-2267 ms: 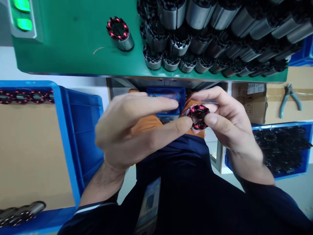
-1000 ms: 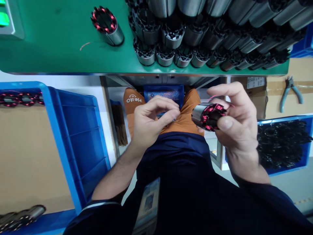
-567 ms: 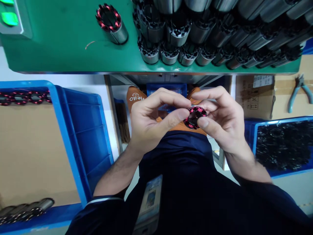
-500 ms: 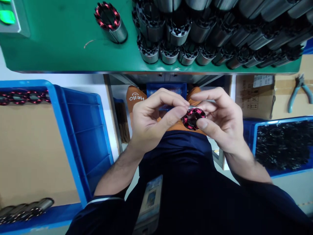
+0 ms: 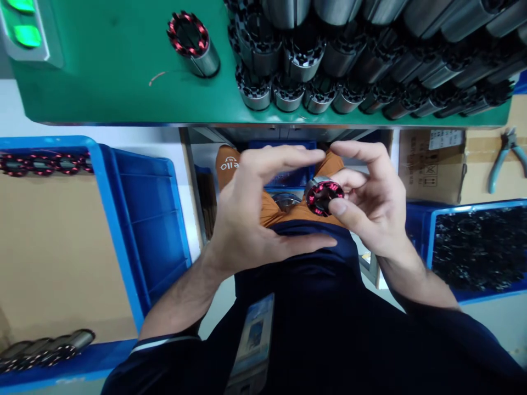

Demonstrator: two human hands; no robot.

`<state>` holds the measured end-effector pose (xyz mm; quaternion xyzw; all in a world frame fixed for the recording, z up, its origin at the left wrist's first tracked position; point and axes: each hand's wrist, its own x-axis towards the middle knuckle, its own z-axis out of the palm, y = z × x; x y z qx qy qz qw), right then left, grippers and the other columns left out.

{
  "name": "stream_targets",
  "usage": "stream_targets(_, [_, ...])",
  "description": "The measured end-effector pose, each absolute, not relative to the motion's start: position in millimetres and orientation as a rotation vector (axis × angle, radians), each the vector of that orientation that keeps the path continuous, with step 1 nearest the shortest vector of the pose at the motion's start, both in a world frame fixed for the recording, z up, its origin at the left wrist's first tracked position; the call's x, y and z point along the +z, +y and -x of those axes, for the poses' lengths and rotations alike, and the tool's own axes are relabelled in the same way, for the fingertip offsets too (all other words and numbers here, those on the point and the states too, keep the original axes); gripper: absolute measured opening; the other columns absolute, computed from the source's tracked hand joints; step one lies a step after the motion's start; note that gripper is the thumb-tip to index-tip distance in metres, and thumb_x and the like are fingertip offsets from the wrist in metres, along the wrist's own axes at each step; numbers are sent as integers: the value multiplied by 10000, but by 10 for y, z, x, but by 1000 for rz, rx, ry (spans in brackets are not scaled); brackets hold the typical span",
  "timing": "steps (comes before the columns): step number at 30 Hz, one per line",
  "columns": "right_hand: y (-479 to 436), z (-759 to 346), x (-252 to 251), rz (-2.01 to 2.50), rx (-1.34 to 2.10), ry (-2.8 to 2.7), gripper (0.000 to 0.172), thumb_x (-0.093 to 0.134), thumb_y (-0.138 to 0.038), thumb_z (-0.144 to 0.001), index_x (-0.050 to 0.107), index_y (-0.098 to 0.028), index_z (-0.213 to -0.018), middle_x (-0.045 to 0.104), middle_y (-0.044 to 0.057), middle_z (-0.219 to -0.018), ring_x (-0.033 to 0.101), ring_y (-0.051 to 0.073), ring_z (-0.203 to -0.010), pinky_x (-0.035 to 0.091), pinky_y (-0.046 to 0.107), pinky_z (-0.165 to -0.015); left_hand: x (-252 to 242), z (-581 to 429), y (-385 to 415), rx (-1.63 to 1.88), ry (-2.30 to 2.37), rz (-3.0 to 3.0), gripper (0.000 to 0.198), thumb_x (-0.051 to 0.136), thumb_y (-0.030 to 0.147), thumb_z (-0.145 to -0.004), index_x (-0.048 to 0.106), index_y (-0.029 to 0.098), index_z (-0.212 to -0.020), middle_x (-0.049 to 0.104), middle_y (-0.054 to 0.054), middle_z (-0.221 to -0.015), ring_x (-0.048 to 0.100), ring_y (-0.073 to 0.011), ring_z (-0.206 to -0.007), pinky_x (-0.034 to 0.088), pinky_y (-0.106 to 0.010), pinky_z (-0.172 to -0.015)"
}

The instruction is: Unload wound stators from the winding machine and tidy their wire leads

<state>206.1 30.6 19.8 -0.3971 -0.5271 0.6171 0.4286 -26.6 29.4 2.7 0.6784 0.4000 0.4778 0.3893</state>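
Stator (image 5: 320, 194): metal cyl., red coils (image 5: 336, 188), pinched in R grip (image 5: 376, 208); L grip (image 5: 249, 219) wide, empty.

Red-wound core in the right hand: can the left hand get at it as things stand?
Likely yes: the left hand is open beside the red-wound core, with nothing visible between them. The right hand holds the core's right side, leaving its left side exposed.

The green tabletop (image 5: 107, 82) bears a red-wound core (image 5: 206, 60), packed dark-topped cores (image 5: 304, 66) and, apparently, a wire scrap (image 5: 155, 77).
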Motion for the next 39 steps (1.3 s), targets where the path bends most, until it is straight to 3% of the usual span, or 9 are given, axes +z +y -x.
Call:
stream_targets(4, [296, -2050, 229, 1015, 1581, -1379, 735, 917, -242, -903, 598, -344, -1558, 763, -6, -1053, 747, 173, -885, 672, 291, -788, 159, 200, 283, 1229, 971, -1783, 552, 898, 435, -995, 666, 337, -1486, 772, 2, -1435, 810, -237, -1239, 710, -386, -1058])
stream_targets(8, [323, -2093, 279, 1144, 1511, -1494, 700, 982, -389, -859, 690, -337, -1493, 763, 28, -1093, 752, 213, -921, 696, 373, -825, 92, 173, 246, 1265, 1013, -1796, 544, 941, 350, -958, 702, 318, -1446, 774, 16, -1454, 823, -231, -1216, 731, -363, -1035])
stream_targets(12, [354, -2122, 287, 1198, 1201, -1620, 349, 1006, -429, -836, 878, -350, -1150, 764, 58, -1076, 729, 271, -994, 686, 472, -888, 84, 164, 223, 1242, 1047, -1832, 525, 911, 339, -987, 709, 381, -1470, 801, 76, -1407, 842, -209, -1154, 728, -350, -1016])
stream_targets(14, [372, -2117, 295, 1202, 1117, -1615, 165, 967, -424, -886, 891, -360, -1018, 771, 53, -981, 723, 285, -950, 677, 514, -891, 104, 169, 228, 1259, 1084, -1929, 494, 915, 376, -981, 732, 379, -1439, 840, 87, -1284, 852, -183, -1041, 725, -324, -902])
stream_targets(17, [415, -2095, 315, 1211, 1016, -1471, 52, 925, -353, -933, 887, -373, -962, 768, 24, -897, 705, 266, -853, 653, 502, -902, 123, 185, 238, 1300, 1155, -2002, 404, 957, 445, -924, 800, 384, -1291, 858, 62, -1121, 821, -202, -904, 685, -370, -746])
stream_targets(22, [366, -2054, 265, 1235, 886, -1311, 39, 864, -370, -982, 864, -401, -1005, 709, 26, -877, 662, 260, -834, 622, 473, -876, 86, 184, 205, 1344, 1291, -1772, 409, 948, 603, -887, 849, 382, -1216, 849, 20, -1071, 773, -263, -931, 651, -475, -819])
stream_targets(26, [178, -1982, 178, 1137, 983, -1466, 364, 977, -336, -865, 859, -389, -1205, 746, 23, -967, 676, 252, -875, 623, 471, -857, 93, 180, 163, 1323, 1374, -1757, 447, 915, 646, -903, 857, 378, -1256, 845, 12, -1124, 788, -278, -991, 644, -466, -865])
stream_targets(32, [148, -2034, 230, 1239, 997, -1504, 117, 928, -381, -924, 875, -392, -1027, 746, 47, -970, 718, 311, -979, 641, 556, -936, 217, 131, 183, 1268, 1356, -1948, 267, 860, 477, -1017, 815, 412, -1272, 837, 54, -1176, 810, -224, -1013, 681, -417, -879])
stream_targets(39, [223, -2138, 323, 1272, 956, -1554, 135, 954, -436, -897, 866, -424, -999, 756, 46, -956, 743, 359, -1036, 662, 607, -943, 196, -23, 219, 1255, 1256, -1995, 271, 747, 434, -1109, 627, 271, -1289, 722, -47, -1213, 681, -217, -1208, 608, -488, -1004])
